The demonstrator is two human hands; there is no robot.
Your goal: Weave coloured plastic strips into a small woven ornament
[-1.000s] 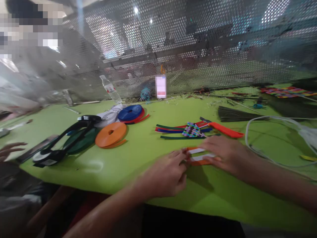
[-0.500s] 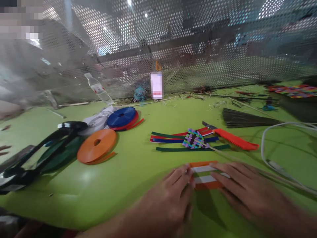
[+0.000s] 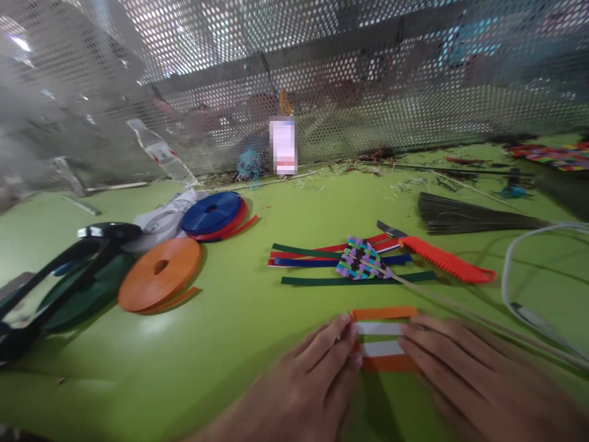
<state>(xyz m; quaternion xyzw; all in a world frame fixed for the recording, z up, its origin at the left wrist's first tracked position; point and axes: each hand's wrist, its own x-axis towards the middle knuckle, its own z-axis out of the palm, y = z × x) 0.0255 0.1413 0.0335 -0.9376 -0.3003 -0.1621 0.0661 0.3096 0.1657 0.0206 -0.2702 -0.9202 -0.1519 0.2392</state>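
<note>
Two orange strips (image 3: pixel 384 314) and two white strips (image 3: pixel 380 349) lie side by side near the table's front, stretched between my hands. My left hand (image 3: pixel 310 371) has its fingers pressed together on their left ends. At the right ends, the fingers of my right hand (image 3: pixel 473 365) rest close together on the strips; its thumb is hidden. Just beyond them, a small woven piece (image 3: pixel 361 258) in purple, black, green and blue sits on a thin stick (image 3: pixel 432 294). Green strips (image 3: pixel 322 280), a blue strip (image 3: pixel 304 262) and red strips lie around that piece.
A knife with a red-orange handle (image 3: pixel 453 261) lies at right, near dark thin sticks (image 3: pixel 469 213) and a white cable (image 3: pixel 508 264). Orange (image 3: pixel 138 279) and blue (image 3: pixel 218 210) strip rolls lie left, beside a black frame-like object (image 3: pixel 110 232). A bottle (image 3: pixel 163 153) and phone (image 3: pixel 284 144) lean against mesh.
The view has shifted slightly, so the table items sit differently in the picture. My right hand has slid a little to the right along the strips, and the gap between the upper strips is wider.
</note>
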